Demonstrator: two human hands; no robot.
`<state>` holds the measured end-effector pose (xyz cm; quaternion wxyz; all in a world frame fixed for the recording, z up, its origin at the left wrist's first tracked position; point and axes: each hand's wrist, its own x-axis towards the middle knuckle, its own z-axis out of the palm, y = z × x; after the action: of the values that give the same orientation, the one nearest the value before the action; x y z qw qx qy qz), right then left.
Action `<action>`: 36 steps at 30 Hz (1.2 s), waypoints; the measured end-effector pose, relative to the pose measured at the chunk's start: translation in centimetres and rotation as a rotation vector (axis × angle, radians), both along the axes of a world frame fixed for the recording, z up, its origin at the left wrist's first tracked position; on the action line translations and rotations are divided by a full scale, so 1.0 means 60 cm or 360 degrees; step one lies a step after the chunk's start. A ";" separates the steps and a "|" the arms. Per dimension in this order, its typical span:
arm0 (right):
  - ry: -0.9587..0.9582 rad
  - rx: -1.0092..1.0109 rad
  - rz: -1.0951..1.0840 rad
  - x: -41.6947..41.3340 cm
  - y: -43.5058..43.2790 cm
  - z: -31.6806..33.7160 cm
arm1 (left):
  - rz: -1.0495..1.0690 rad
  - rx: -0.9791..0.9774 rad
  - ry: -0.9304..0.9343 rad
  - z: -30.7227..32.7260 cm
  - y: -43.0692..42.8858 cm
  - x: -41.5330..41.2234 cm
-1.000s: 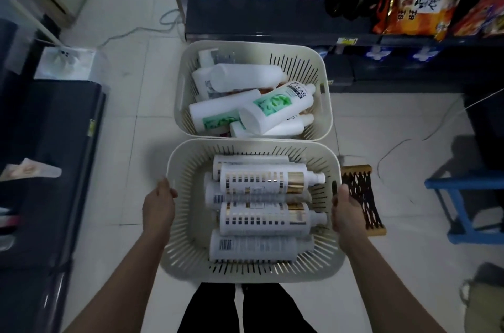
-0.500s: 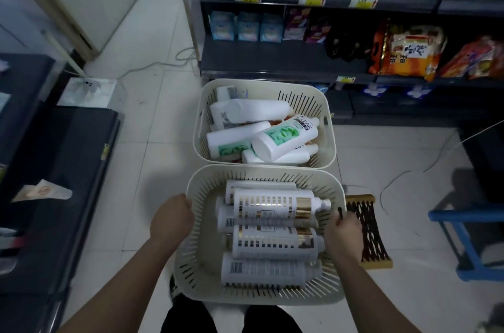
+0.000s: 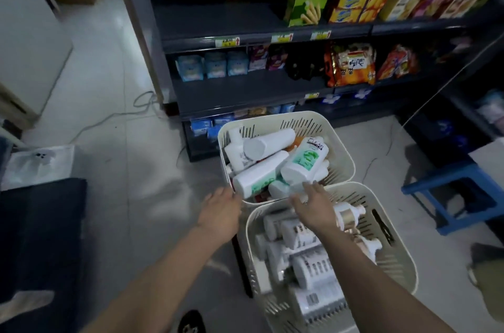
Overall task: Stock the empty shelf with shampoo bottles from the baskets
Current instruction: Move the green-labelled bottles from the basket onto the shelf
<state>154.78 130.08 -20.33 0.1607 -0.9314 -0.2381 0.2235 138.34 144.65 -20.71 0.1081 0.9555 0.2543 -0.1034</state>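
- The left hand point(image 3: 221, 211) is open and holds nothing. It is next to the left rim of the far basket point(image 3: 342, 147).
- The right hand point(image 3: 313, 204) is open with its fingers spread, holding nothing. Its fingertips are by a white bottle point(image 3: 283, 187) in the far basket.
- Under the right hand is the near basket point(image 3: 401, 264), full of lying shampoo bottles point(image 3: 313, 270).
- The bare shelf point(image 3: 218, 19) is far past both hands.
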 end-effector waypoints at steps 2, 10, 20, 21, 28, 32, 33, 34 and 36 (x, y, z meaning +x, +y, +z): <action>0.0109 -0.0065 -0.0010 -0.017 0.021 0.006 | -0.0079 -0.0007 -0.0015 0.008 0.028 -0.001; 0.0171 -0.0056 -0.0305 0.004 0.057 0.008 | -0.0301 -0.0015 0.0036 0.015 0.114 0.050; 0.0109 0.0129 -0.0828 0.122 0.103 -0.022 | -0.0317 -0.0255 0.0054 0.005 0.202 0.225; 0.0159 0.0136 -0.0869 0.134 0.111 -0.026 | -0.0305 -0.0294 0.0077 0.000 0.207 0.245; 0.0656 0.0297 -0.1366 0.188 0.137 -0.066 | -0.0023 -0.0782 0.0377 -0.051 0.214 0.334; 0.0762 0.0418 -0.1605 0.199 0.140 -0.095 | -0.0035 -0.0757 0.0510 -0.054 0.222 0.384; 0.0790 0.0451 -0.1646 0.202 0.143 -0.099 | -0.0006 -0.0813 0.0555 -0.055 0.224 0.396; 0.0823 0.0473 -0.1689 0.203 0.146 -0.097 | 0.0048 -0.0903 0.0585 -0.057 0.226 0.404; 0.0933 0.0494 -0.1777 0.207 0.153 -0.089 | 0.0213 -0.1106 0.0579 -0.058 0.229 0.416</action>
<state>167.20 139.26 -25.69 0.4437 -0.7813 0.3062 0.3144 163.33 158.39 -24.16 0.3847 0.8094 0.2807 -0.3435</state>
